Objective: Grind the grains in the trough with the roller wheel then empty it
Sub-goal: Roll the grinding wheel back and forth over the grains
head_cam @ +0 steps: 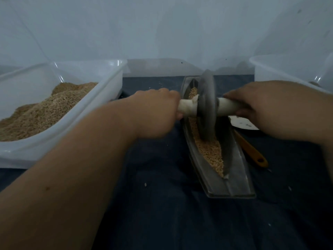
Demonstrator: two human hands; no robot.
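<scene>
A long boat-shaped metal trough (236, 170) lies on the dark cloth, right of centre, running from far to near. Tan grains (210, 150) fill its groove. A grey roller wheel (206, 105) stands upright in the groove near the far half, on a pale axle handle that sticks out both sides. My left hand (156, 109) grips the left end of the handle. My right hand (252, 103) grips the right end. The wheel looks blurred.
A clear plastic tub (59, 141) with a heap of tan grain stands at the left. Another clear tub (288, 71) is at the far right. An orange-handled tool (252, 152) and a white plate (243, 124) lie right of the trough. A pale wall is behind.
</scene>
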